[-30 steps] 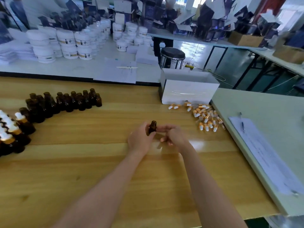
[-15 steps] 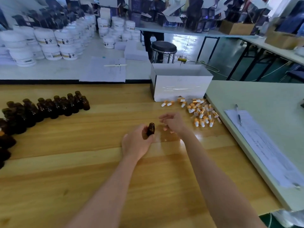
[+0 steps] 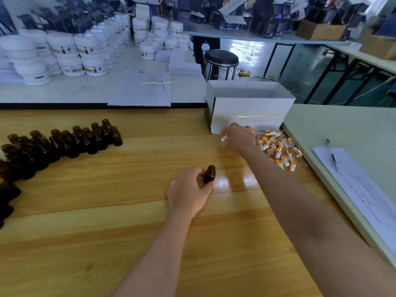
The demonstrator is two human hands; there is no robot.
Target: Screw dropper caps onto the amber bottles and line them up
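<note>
Wooden table (image 3: 128, 232) is carrying a white box (image 3: 246, 112), in front of which the left hand (image 3: 188, 194) is curling its fingers (image 3: 201, 175) round an upright bottle (image 3: 209, 174) while the right hand (image 3: 237, 139), beside the box, is pinching a dropper cap (image 3: 224, 138).

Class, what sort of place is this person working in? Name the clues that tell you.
Probably a small packing workshop: stacked white labelled tubs on the far table, rows of uncapped amber bottles and a pile of dropper caps on the wooden bench, and cartons behind.
</note>
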